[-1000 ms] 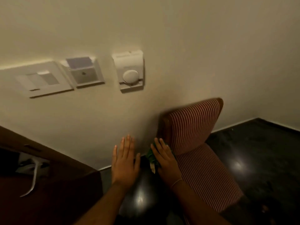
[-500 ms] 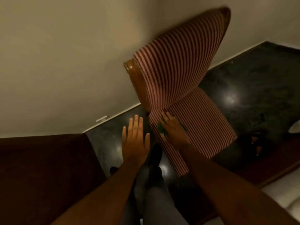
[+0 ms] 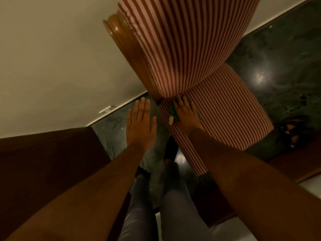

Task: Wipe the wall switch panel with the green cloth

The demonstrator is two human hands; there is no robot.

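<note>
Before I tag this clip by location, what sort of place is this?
Probably a hotel room or bedroom, though that is a guess: a striped padded chair with a wooden frame against a plain wall, a polished dark stone floor, and dark wooden furniture.

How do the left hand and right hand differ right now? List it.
The left hand is empty, while the right hand lies on the green cloth.
The left hand hangs over the dark floor, touching nothing visible; the right hand presses down on the striped chair seat.
The left hand's fingers are straight; the right hand's spread over the cloth.
Both are bare, palm down.
</note>
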